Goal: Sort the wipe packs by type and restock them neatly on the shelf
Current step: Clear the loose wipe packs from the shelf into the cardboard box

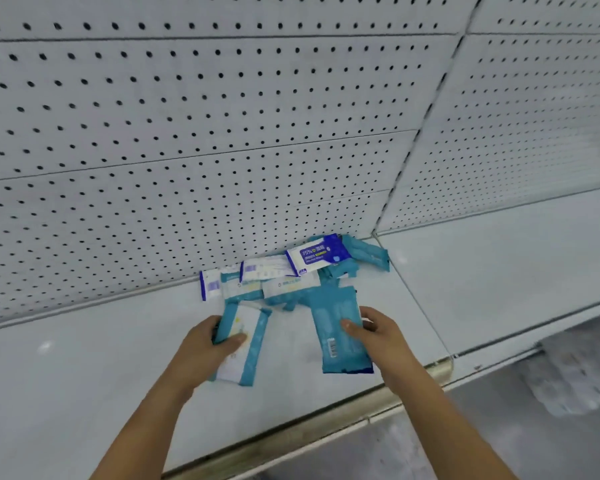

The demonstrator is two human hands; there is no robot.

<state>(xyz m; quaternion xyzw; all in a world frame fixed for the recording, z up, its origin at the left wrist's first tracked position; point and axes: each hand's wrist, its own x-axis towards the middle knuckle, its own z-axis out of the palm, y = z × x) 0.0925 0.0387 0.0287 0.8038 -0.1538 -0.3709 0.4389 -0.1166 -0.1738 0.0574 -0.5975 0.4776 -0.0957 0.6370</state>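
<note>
White pegboard (187, 116) at the back, bare white shelf (84, 375) below it w/ a metal front lip (326, 420). Left hand (205, 344) is clamped on a teal-and-white pack (248, 323), thumb on top, fingers wrapped round its left edge; the pack lies flat, long end running toward the lip. Just beyond that grip, toward the pegboard, sits the unsorted pile (274, 285): purple-and-white packs up-left of it, more teal ones overlapping, and a blue 75% pack (317, 254) tilted on top further right. Right hand (378, 334) grasps a plain teal pack (343, 358), thumb across its face, fingers behind the right edge; its far end looks tucked into the pile, tho blur makes that hard to confirm. Risks, as I judge them: pulling the right pack out could drag the stacked ones w/ it and slide the blue one off; packs are slick film, so a one-edge hold may slip; both held packs sit close to the lip, so a careless shove could send one over; teal types look alike, so mis-sorting is easy w/o checking labels.
</note>
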